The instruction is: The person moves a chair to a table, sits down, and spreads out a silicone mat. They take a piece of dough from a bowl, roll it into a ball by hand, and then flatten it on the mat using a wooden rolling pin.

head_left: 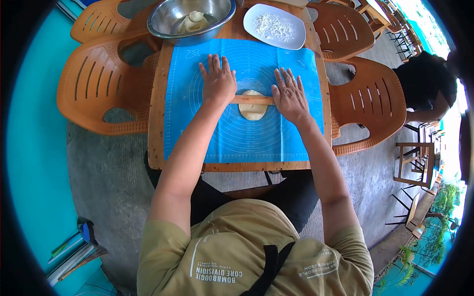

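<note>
A thin wooden rolling pin (253, 99) lies across a flattened round of pale dough (252, 112). Under the dough is a blue silicone mat (197, 140) printed with white circles and rulers. My left hand (217, 81) rests palm down over the pin's left end, its fingers stretched out and spread. Over the right end lies my right hand (290, 93), also flat with extended fingers. Both palms cover the pin's ends, so only its middle shows. White flour dusts the mat just beyond the dough.
A metal bowl (165, 22) holding more dough stands at the table's far left. Beside it is a white plate (299, 37) of flour. Orange-brown plastic chairs (106, 93) flank the wooden table (157, 123). A person in dark clothing (427, 81) is at the far right.
</note>
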The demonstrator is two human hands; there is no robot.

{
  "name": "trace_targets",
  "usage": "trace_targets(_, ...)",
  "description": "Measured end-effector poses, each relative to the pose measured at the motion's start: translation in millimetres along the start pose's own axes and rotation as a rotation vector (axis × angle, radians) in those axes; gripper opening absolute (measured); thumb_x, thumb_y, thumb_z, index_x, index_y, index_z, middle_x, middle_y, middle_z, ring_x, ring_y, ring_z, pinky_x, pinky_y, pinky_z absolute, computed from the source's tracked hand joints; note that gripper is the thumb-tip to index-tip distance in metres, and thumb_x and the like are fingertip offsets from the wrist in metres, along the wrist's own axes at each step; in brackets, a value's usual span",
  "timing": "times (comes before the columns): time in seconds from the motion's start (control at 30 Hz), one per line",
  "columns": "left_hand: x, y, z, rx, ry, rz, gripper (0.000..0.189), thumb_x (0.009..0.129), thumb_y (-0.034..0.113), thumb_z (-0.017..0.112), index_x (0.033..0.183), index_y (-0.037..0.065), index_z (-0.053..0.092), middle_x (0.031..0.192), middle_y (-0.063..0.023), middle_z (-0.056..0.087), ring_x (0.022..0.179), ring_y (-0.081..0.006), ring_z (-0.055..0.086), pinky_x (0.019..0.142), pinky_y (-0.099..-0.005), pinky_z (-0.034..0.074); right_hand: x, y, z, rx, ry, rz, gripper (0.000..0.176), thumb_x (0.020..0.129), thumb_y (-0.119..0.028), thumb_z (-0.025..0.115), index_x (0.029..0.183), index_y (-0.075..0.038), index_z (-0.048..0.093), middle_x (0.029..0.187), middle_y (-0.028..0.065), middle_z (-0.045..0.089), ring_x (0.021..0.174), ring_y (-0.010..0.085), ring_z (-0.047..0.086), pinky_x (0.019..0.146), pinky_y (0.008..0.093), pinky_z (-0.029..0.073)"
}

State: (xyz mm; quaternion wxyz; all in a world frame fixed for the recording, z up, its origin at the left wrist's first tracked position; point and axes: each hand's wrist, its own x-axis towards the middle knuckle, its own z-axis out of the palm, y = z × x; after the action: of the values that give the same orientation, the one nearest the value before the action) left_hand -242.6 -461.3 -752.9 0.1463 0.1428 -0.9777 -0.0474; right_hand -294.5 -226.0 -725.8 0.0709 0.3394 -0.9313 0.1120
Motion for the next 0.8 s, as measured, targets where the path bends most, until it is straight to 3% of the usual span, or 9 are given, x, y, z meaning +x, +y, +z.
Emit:
trace_targets(0.3, 14.8, -0.4, 1.9, -0.013, 0.073, 0.039, 0.052, 0.107, 0.031, 0.042, 0.146, -0.005, 0.044, 0.152, -0.0253, 0.042, 0.149, -0.0391, 0.031, 0.121, -0.0611, 0.021, 14.3, 9.3, 8.4, 0.041, -0.023, 0.032, 0.060, 0.108, -0.040, 0.031, 0.156, -0.005, 0.036, 0.160, 0.0218, 0.034, 0.152, 0.0391, 0.024, 0.124, 0.0569, 0.014)
trace_targets(0.8, 36.6, -0.5, 5.4, -0.052, 0.175, 0.084, 0.044, 0.108, 0.031, 0.042, 0.134, -0.001, 0.055, 0.142, -0.0200, 0.055, 0.141, -0.0337, 0.044, 0.120, -0.0540, 0.029, 33.1, 9.2, 11.7, 0.064, -0.040, 0.143, 0.059, 0.108, -0.040, 0.029, 0.155, -0.006, 0.038, 0.161, 0.0181, 0.035, 0.153, 0.0357, 0.024, 0.125, 0.0543, 0.013)
